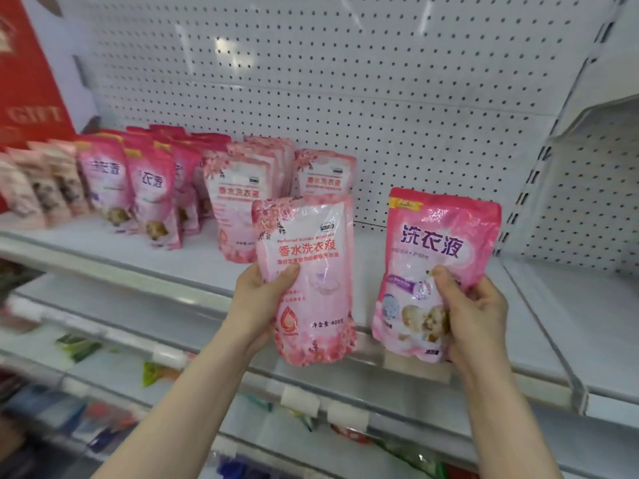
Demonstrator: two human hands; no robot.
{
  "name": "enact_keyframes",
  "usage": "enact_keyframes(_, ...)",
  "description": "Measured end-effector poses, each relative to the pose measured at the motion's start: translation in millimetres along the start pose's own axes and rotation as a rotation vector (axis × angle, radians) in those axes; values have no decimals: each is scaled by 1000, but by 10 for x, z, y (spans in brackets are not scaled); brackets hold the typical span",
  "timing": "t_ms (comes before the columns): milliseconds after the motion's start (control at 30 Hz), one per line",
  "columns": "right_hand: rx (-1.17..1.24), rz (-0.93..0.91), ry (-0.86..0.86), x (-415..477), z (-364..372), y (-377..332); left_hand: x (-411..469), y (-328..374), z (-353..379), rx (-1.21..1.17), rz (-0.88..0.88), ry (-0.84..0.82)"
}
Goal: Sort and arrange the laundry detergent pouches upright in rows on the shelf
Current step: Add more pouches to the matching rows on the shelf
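I've got the left hand point(266, 299) gripping a pale floral pouch point(307, 274), the right hand point(473, 316) clutching a deep-pink pouch point(439, 267); held upright, ready to match rows on the shelf point(432, 385).

Three pale floral pouches show their fronts: one point(307, 281) held in the left grip point(262, 299) and two standing on the shelf point(366, 267), a left one point(238, 205) and a right one point(323, 178). More stand behind the left one, too overlapped to count.

Three deep pink pouches show full faces: one point(439, 250) held in the right grip point(473, 316) and two at the front of the shelf point(103, 181) point(154, 195). Others stand behind them, number unclear.

At the far left stand three blurred pale pouches point(45, 188).

One red box point(27, 74) stands above them.
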State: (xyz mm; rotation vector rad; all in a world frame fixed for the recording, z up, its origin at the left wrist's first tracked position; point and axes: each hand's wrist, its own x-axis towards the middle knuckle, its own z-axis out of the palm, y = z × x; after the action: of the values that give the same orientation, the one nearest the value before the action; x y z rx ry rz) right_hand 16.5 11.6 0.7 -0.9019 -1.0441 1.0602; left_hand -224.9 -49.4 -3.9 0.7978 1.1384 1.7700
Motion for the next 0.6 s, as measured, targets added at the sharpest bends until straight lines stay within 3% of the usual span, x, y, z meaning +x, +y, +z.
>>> enact_keyframes(300, 26, -18, -47, -412, 1409, 409, 269, 468, -1444, 50, 51, 96)
enact_keyframes(600, 18, -27, -175, -345, 2222, 488, 609, 700, -2053, 17, 83, 194)
